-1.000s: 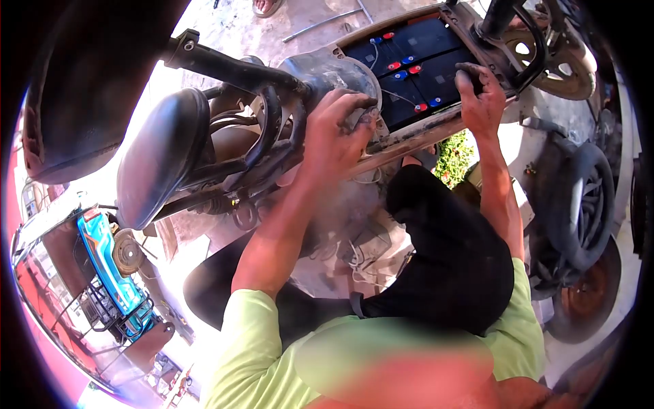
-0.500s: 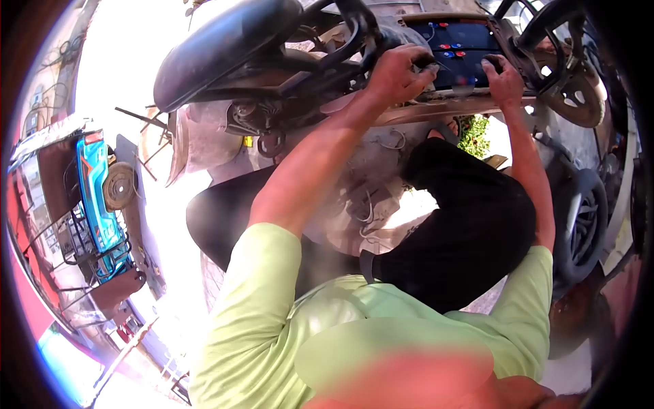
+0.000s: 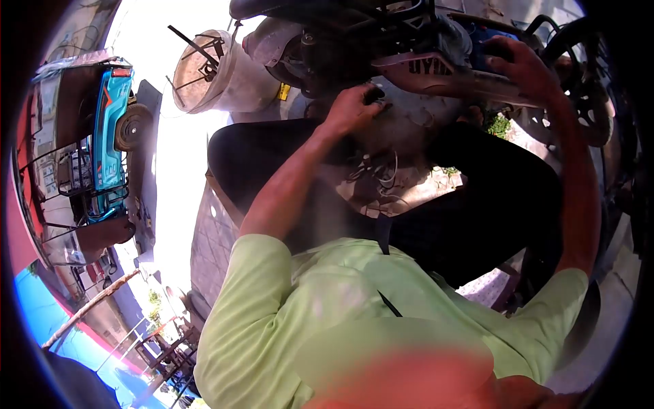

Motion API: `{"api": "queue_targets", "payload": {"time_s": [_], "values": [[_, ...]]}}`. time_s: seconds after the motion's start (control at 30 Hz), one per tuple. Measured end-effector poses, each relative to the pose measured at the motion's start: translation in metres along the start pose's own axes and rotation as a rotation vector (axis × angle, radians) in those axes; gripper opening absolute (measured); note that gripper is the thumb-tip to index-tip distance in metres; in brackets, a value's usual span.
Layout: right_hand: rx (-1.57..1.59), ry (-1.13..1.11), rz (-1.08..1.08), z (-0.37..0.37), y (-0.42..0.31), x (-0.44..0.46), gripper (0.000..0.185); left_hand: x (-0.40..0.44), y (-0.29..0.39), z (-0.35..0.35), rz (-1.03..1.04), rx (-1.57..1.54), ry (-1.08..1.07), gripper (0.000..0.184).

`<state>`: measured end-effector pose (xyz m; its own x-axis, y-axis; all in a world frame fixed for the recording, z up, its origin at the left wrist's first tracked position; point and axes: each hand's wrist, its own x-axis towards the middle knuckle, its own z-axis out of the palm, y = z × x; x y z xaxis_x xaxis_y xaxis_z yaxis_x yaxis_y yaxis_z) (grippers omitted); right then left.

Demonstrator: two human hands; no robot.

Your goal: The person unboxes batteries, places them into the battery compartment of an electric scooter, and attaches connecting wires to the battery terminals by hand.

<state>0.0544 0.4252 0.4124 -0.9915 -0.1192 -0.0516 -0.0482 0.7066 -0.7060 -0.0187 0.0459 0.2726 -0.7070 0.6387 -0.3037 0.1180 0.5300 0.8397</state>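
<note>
The scooter (image 3: 453,42) lies across the top of the view, beyond the person's knees, with its lettered side panel (image 3: 456,80) facing them. The right hand (image 3: 528,71) is at the dark blue recess (image 3: 482,37) behind that panel, its index finger and thumb bent towards each other. Shade covers the fingertips there, so I cannot tell whether this grip pinches anything or merely touches the edge. The left hand (image 3: 355,109) is well apart from it, below the panel's rear end and just above the left knee. Its grip is loosely spread, fingers half curled and thumb standing off, with nothing seen between them.

Good handling here, I would judge, means letting the right wrist rest lightly on the rim, so the fingertips can work finely in shadow without leaning on the panel. The left hand would serve best by steadying the body rather than hanging free. Leaning a little to one side might let more light into the recess. The loose cables (image 3: 385,174) on the ground between the legs are best kept clear of the feet. A pale bucket (image 3: 252,82) of dark rods stands beyond the left knee.
</note>
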Motion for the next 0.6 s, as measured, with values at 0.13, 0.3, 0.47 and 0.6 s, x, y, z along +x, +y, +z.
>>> {"api": "queue_targets", "payload": {"time_s": [0.13,0.3,0.47,0.6], "values": [[0.131,-0.144,-0.099,0.031,-0.083,-0.008,0.036,-0.053,0.009,0.012,0.017,0.053,0.042,0.039],[0.033,-0.367,0.038,0.068,-0.119,-0.011,0.039,-0.105,0.053,0.023,0.331,-0.190,0.188,0.036],[-0.051,-0.377,0.053,0.070,-0.077,0.004,0.037,-0.179,0.085,-0.013,0.551,-0.104,0.181,0.034],[-0.011,-0.273,0.073,0.067,-0.072,0.008,0.040,-0.243,0.088,-0.063,0.704,-0.159,0.422,0.029]]}}
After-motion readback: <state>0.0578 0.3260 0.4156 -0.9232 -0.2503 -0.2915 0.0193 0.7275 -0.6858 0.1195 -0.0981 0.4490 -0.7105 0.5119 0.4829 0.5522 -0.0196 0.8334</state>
